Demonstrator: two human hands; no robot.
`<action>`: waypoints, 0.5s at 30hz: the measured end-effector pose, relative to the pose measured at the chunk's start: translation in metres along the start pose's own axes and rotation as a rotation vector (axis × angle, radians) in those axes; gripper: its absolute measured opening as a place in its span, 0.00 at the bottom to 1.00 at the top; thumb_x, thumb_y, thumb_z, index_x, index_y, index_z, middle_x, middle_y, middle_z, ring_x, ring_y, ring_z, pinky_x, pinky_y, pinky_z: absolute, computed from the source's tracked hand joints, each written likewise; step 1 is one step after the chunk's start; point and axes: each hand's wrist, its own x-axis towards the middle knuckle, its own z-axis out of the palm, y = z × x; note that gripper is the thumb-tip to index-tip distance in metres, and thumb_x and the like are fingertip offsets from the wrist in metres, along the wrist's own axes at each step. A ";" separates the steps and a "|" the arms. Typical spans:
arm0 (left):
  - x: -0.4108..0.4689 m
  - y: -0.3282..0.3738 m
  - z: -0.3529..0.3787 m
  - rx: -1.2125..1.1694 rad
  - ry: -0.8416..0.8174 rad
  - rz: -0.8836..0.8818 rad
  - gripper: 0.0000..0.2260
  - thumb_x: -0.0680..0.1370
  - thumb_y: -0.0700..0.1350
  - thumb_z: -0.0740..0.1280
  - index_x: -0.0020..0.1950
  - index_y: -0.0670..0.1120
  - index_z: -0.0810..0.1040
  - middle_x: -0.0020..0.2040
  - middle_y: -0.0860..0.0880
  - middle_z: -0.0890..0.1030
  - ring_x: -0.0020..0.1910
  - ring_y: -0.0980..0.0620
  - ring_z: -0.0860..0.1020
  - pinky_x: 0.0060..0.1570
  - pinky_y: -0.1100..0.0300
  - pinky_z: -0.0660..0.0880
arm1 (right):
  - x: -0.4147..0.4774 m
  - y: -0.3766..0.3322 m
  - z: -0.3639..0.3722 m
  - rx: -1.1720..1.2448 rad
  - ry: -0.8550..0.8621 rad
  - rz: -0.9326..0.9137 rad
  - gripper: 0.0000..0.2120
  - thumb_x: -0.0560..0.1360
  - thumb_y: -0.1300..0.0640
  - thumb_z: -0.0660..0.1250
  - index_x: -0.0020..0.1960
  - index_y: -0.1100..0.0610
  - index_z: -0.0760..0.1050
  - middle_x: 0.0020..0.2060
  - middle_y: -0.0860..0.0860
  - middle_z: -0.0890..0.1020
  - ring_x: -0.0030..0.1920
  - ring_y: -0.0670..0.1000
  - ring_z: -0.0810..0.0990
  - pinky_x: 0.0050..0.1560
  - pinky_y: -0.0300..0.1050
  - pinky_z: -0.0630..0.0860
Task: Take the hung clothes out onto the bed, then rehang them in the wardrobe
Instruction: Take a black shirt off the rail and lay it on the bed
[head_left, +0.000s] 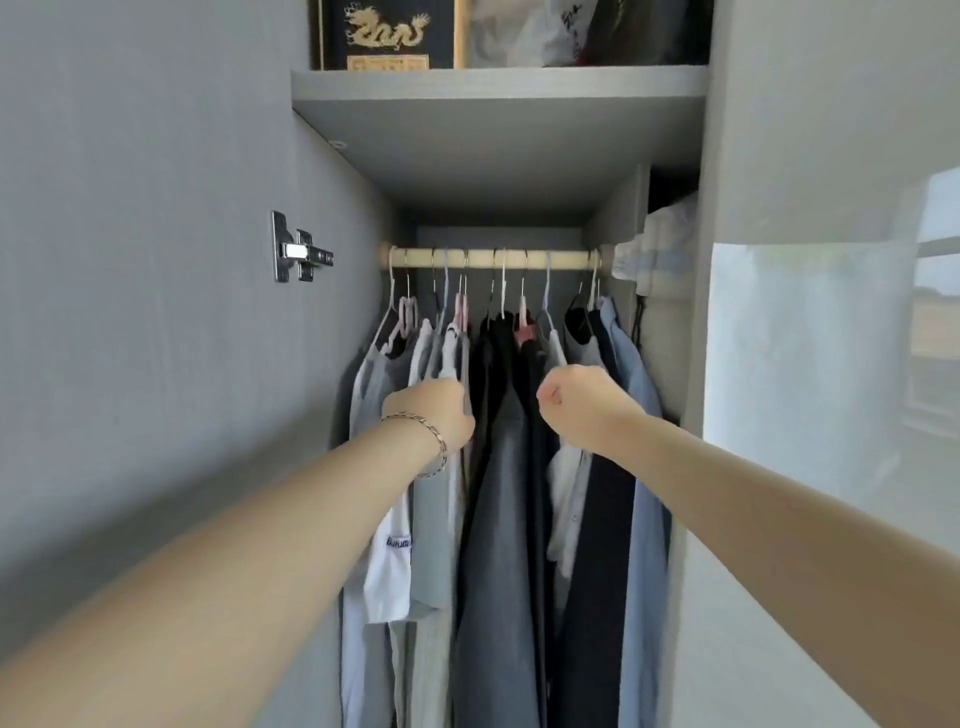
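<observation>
The grey wardrobe (493, 145) stands open, its grey, black, white and blue clothes (498, 519) hanging along the pale rail (519, 258). The left grip (436, 410) is buried among the light shirts, fingers hidden, so I cannot tell its state; the right grip (576, 400) is clenched before the dark ones

— How are the clothes (498, 467) hanging?
— They are hanging packed close on thin hangers (545, 296) from the pale rail (493, 258); pale greys and a white top with blue print (389, 571) are sitting at the left; a slate-grey jacket (498, 519) is hanging in the middle among black pieces.
— And at the right?
— A light blue shirt (644, 493) is hanging last, just beside the inner wall; the grey wardrobe (208, 364) is standing open, its shelf (498, 145) lying above the rail.
</observation>
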 end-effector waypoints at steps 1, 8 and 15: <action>0.016 -0.008 -0.003 0.013 0.024 0.005 0.10 0.78 0.44 0.57 0.53 0.42 0.75 0.36 0.50 0.73 0.37 0.49 0.73 0.32 0.62 0.66 | 0.021 -0.010 0.002 0.006 0.018 -0.019 0.15 0.76 0.66 0.54 0.31 0.61 0.67 0.30 0.54 0.71 0.32 0.53 0.69 0.41 0.46 0.73; 0.092 -0.041 -0.009 0.036 0.075 -0.003 0.06 0.77 0.43 0.57 0.44 0.46 0.72 0.37 0.49 0.74 0.40 0.47 0.74 0.38 0.59 0.66 | 0.145 -0.046 0.018 -0.020 -0.034 -0.013 0.11 0.80 0.61 0.55 0.41 0.61 0.69 0.37 0.56 0.73 0.50 0.56 0.76 0.60 0.46 0.70; 0.117 -0.053 0.003 -0.082 0.127 -0.021 0.10 0.77 0.45 0.58 0.53 0.46 0.76 0.49 0.48 0.81 0.48 0.47 0.78 0.45 0.57 0.72 | 0.225 -0.033 0.072 0.334 -0.015 0.221 0.08 0.79 0.62 0.58 0.42 0.64 0.69 0.40 0.58 0.76 0.49 0.58 0.78 0.36 0.41 0.72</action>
